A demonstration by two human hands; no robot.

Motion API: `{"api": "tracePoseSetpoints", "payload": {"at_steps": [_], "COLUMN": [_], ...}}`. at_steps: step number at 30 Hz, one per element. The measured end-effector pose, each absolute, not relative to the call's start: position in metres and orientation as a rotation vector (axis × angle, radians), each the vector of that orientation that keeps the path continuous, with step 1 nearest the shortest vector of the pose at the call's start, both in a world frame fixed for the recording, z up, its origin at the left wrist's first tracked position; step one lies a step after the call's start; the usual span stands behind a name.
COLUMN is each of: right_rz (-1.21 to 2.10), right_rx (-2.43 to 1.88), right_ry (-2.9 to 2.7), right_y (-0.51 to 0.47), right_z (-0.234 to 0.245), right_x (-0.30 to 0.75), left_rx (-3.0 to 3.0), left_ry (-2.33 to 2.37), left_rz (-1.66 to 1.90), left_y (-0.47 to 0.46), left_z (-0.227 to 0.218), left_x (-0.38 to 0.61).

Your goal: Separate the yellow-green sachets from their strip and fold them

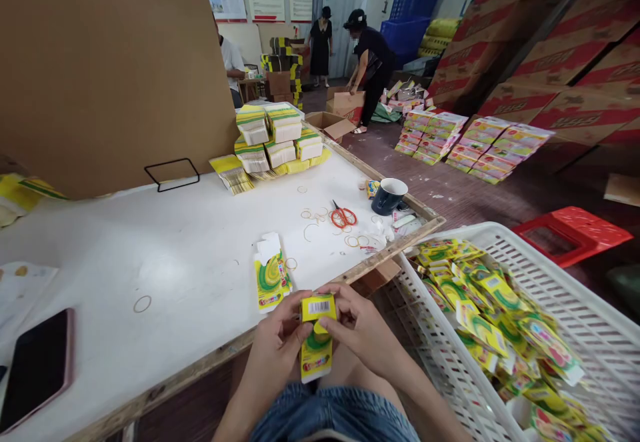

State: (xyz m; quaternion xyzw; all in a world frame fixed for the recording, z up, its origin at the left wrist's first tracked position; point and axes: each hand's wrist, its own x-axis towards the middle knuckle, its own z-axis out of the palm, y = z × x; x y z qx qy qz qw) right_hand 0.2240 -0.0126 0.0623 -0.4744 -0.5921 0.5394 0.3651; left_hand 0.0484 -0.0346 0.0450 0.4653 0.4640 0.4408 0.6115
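Observation:
Between both hands, over my lap at the table's front edge, is a small yellow and green carton (317, 355) with a barcode on its top part. My left hand (283, 335) grips its left side, thumb on the front. From the right, my right hand (357, 322) holds it too, its thumb pressing by a yellow flap below the barcode. A second carton (271, 279) of the same print lies on the white table (190, 255) just beyond my hands, its white end flaps raised.
A white plastic basket (493, 232) of printed cartons stands at the right. On the table are red-handled scissors (343, 215), rubber bands, a dark mug (389, 197), bundled flat cartons (280, 125) and a phone (39, 369). Stacked boxes (560, 62) and several people (373, 55) are beyond.

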Motion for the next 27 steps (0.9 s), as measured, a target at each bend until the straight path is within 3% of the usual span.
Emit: {"api": "tracePoseSetpoints", "payload": {"at_steps": [11,17,19,23,25,27], "right_rz": [1.028,1.045,0.752,-0.245,-0.379,-0.228], "right_rx": [-1.285,-1.174,-1.255,-1.588,-1.646,-1.605], "right_ry": [-1.651,-1.454,-1.452,-1.187,-1.178,-1.3], "right_y": [-0.019,-0.024,-0.025,-0.019,-0.014,-0.01], "right_z": [0.047,0.047,0.057,0.085,0.09,0.084], "right_x": [0.223,0.228,0.245,0.295,0.309,0.307], "left_rx": [0.878,0.944,1.123,1.526,1.621,1.642], "left_ry": [0.992,1.003,1.117,1.466,1.52,1.519], "left_rz": [1.042,1.093,1.096,1.021,0.933,0.901], "left_y": [-0.034,-0.035,-0.028,-0.001,0.011,0.019], "left_z": [0.054,0.053,0.053,0.045,0.035,0.027], "left_x": [0.053,0.071,0.065,0.017,-0.01,-0.029]}}
